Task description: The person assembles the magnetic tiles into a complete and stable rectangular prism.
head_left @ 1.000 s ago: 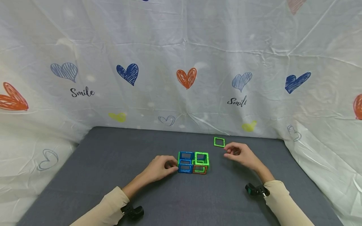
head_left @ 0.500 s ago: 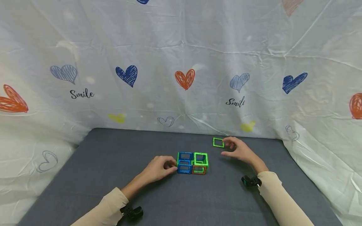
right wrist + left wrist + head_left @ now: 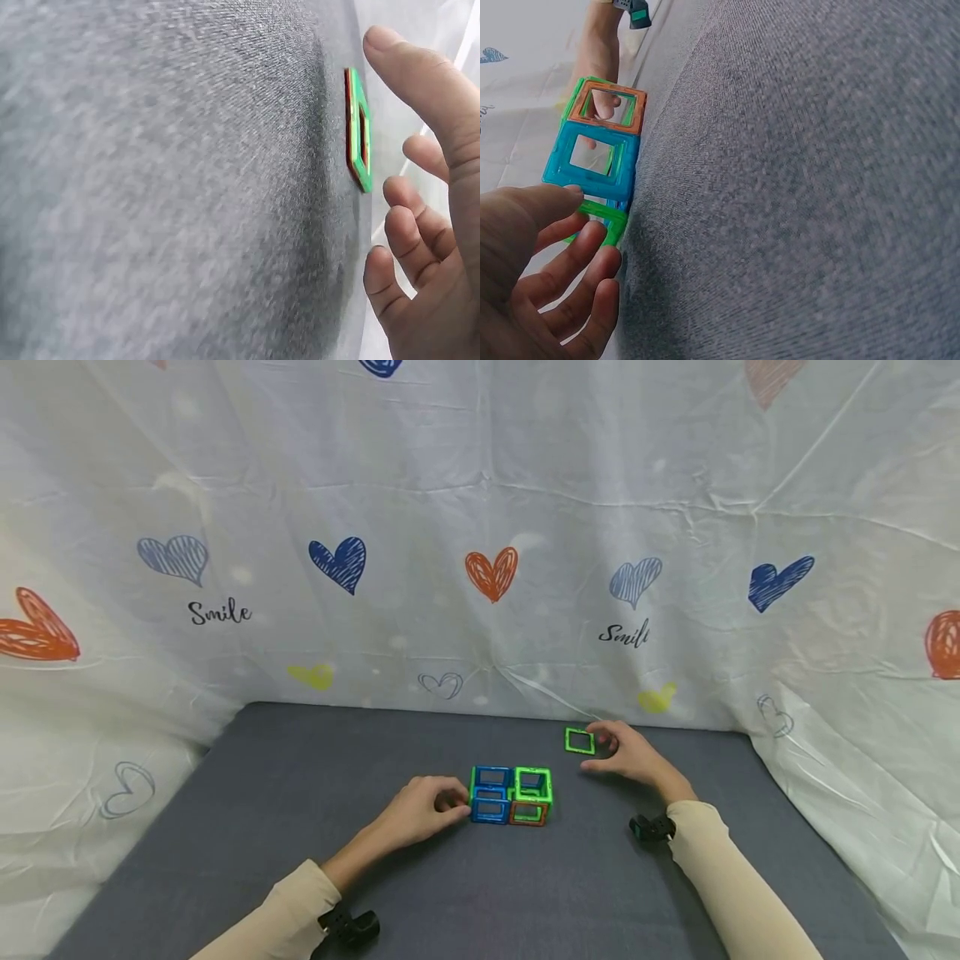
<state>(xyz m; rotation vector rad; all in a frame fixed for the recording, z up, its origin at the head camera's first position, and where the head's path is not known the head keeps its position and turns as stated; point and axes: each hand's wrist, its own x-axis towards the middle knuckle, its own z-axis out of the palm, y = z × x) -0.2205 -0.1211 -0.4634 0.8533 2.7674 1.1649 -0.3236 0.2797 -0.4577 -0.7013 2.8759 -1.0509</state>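
Observation:
A small block structure of magnetic building tiles (image 3: 491, 788) stands on the grey cloth, blue on the left, green at the upper right and orange at the lower right front. My left hand (image 3: 423, 808) touches its left side. In the left wrist view the thumb tip lies at the edge of a blue tile (image 3: 562, 161), and the other fingers are loosely bent beside a green tile (image 3: 611, 214). Farther back, a loose green square tile (image 3: 567, 741) lies flat, with a dark red layer along its edge. Beside its right edge my right hand (image 3: 630, 756) spreads thumb and fingers apart, holding nothing.
The grey-covered table (image 3: 337, 735) ends at a white curtain (image 3: 420, 627) printed with hearts, close behind the loose tile. Black wrist-worn devices are on both arms, the left one (image 3: 352, 927) low over the cloth.
My right hand has shifted slightly left and back, its fingers now beside the loose green tile. The left hand and the block structure stay in place.

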